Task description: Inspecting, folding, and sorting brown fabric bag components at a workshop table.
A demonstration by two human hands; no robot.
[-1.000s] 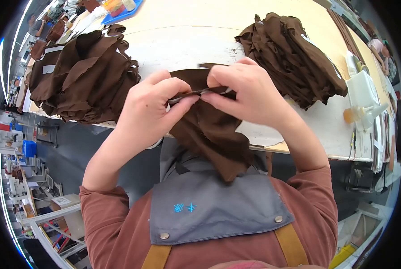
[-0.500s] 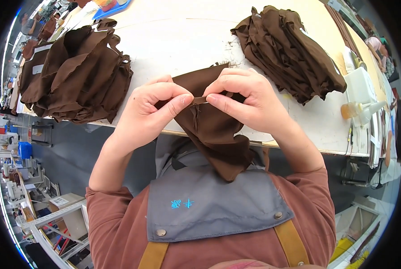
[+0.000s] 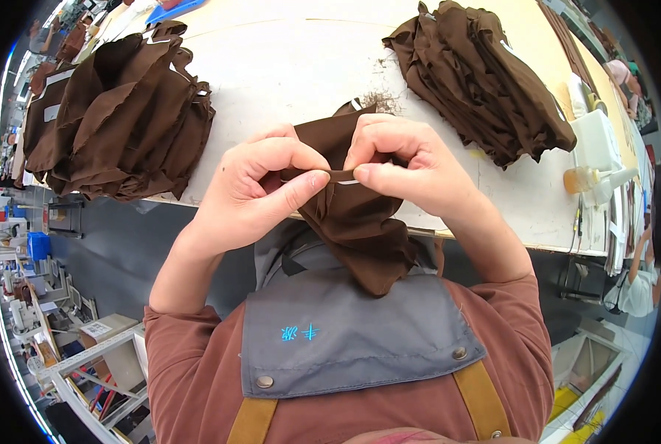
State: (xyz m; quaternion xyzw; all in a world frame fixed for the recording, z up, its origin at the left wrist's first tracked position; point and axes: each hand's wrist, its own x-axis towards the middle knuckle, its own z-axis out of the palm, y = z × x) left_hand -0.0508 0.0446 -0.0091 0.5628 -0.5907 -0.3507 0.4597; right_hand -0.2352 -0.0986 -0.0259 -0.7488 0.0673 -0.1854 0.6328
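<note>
A brown fabric piece (image 3: 360, 222) hangs over the near table edge, its lower end drooping toward my apron. Between thumb and forefinger, my left hand (image 3: 260, 181) pinches a narrow folded edge of it. My right hand (image 3: 412, 166) pinches the same edge a short way to the right, and the strip runs taut between the two thumbs. A thin white line shows along the strip beside the right thumb. The far part of the fabric lies on the table beyond my hands.
A pile of brown fabric pieces (image 3: 119, 115) sits at the left, and another pile (image 3: 478, 81) at the far right. Thread scraps (image 3: 378, 102) lie between them. Bottles, one holding amber liquid (image 3: 578, 180), stand at the right edge near small pointed tools (image 3: 578, 220).
Both pinching hands have come slightly nearer to me. My thumbs are a little farther apart, with more of the folded strip showing between them.
</note>
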